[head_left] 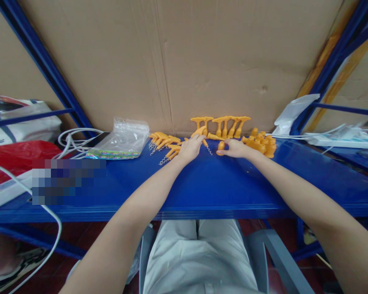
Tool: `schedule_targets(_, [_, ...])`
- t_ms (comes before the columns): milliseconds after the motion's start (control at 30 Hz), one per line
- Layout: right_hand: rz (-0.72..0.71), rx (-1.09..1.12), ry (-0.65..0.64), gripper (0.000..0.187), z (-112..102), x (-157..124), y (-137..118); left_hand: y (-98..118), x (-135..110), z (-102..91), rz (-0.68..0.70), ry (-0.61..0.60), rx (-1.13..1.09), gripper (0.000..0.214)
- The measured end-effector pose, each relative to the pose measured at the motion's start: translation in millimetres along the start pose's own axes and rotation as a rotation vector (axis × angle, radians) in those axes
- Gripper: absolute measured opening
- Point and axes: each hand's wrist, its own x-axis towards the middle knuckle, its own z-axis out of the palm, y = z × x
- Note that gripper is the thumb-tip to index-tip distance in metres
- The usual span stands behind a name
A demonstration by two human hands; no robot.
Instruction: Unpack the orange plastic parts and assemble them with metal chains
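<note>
My left hand [192, 148] is closed on the orange handle of a corkscrew [206, 143], whose metal spiral points down and to the right. Facing it, my right hand [234, 148] grips a small orange sleeve [221, 148] close to the blue table top. The two pieces are apart. Left of my left hand lies a pile of orange corkscrews [164, 141] with bare spirals. A cluster of loose orange sleeves [260, 143] stands just beyond my right hand. Against the cardboard, several assembled orange corkscrews [230, 125] stand upright with their handles on top, and one lies on its side.
A clear plastic bag [127, 136] lies at the left, by white cables [68, 141] and a red bag [21, 159]. Cardboard [187, 61] walls off the back between blue posts. A white power strip [334, 139] sits at the right. Another person's foot [18, 265] shows at lower left.
</note>
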Motion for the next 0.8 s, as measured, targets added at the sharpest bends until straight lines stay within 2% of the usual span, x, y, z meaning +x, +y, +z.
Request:
schedule_targets(100, [0.097,0.020,-0.042,0.028,6,1,-3,2,0,-4.3,-0.073,-0.040,0.067,0.032])
schedule_targets(200, [0.113,-0.003,-0.010,0.027,7,2,-6,3,0,-7.5,-0.111,-0.061,0.116,0.031])
schedule_targets(400, [-0.010,-0.124,0.102,0.031,-1,-1,-7,3,0,-9.4,-0.116,-0.098,0.130,0.031])
schedule_targets(600, [-0.035,-0.186,0.044,0.035,-14,-7,-12,4,0,-5.7,-0.084,-0.134,0.108,0.030])
schedule_targets(800, [0.052,-0.221,-0.034,0.042,-23,-11,-19,5,-1,-4.2,-0.058,-0.132,0.104,0.028])
